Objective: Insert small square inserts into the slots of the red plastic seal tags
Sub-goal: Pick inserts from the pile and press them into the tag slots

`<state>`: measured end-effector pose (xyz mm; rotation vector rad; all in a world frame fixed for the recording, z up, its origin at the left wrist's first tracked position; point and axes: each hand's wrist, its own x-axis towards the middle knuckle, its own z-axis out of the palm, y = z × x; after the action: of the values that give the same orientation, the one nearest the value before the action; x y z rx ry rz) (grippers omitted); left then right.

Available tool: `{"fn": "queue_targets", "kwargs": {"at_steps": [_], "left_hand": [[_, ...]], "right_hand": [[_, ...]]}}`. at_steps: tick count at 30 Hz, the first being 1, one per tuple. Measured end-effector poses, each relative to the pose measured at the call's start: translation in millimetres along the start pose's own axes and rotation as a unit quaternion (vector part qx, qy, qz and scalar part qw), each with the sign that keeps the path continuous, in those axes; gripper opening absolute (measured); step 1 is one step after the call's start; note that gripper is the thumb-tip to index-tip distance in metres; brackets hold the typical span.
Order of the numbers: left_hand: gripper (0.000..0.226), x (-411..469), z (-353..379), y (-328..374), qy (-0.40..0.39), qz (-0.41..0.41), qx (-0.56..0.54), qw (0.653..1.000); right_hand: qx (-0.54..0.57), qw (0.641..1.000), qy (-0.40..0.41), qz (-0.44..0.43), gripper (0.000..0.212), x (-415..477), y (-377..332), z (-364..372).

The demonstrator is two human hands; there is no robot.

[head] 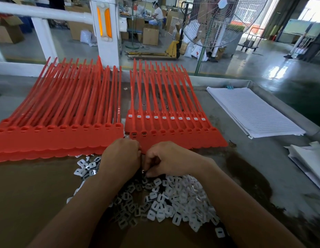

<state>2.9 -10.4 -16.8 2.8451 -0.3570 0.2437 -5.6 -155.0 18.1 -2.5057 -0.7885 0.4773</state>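
Observation:
Two sheets of red plastic seal tags lie side by side on the table, the left sheet (59, 136) and the right sheet (175, 138). The right sheet's far row of slots (164, 117) holds white inserts; its near row has inserts in the two leftmost slots (138, 134). A heap of small white square inserts (173, 199) lies in front of me. My left hand (119, 156) rests curled at the near edge of the tags. My right hand (166, 160) is curled beside it, fingertips pinching a small insert (143, 171) over the heap.
A stack of white lined sheets (252, 111) lies at the right, more white sheets (309, 158) at the far right edge. A large standing fan (214, 24) rises beyond the table. A white railing (44, 15) runs behind the tags.

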Motion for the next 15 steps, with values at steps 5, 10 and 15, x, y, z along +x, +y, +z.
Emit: {"fn": "queue_targets", "kwargs": {"at_steps": [5,10,15], "left_hand": [[0.026,-0.1,1.6,-0.6,-0.002,0.0,0.007,1.0],[0.025,-0.3,2.2,-0.2,-0.001,0.001,0.009,1.0],[0.024,-1.5,2.3,-0.3,0.004,0.006,0.013,1.0]], "right_hand": [[0.022,1.0,0.018,-0.005,0.003,-0.9,2.2,0.7],[0.074,0.995,0.06,0.008,0.012,-0.3,5.5,0.9],[0.093,0.994,0.063,0.012,0.017,-1.2,7.5,0.6]]}}
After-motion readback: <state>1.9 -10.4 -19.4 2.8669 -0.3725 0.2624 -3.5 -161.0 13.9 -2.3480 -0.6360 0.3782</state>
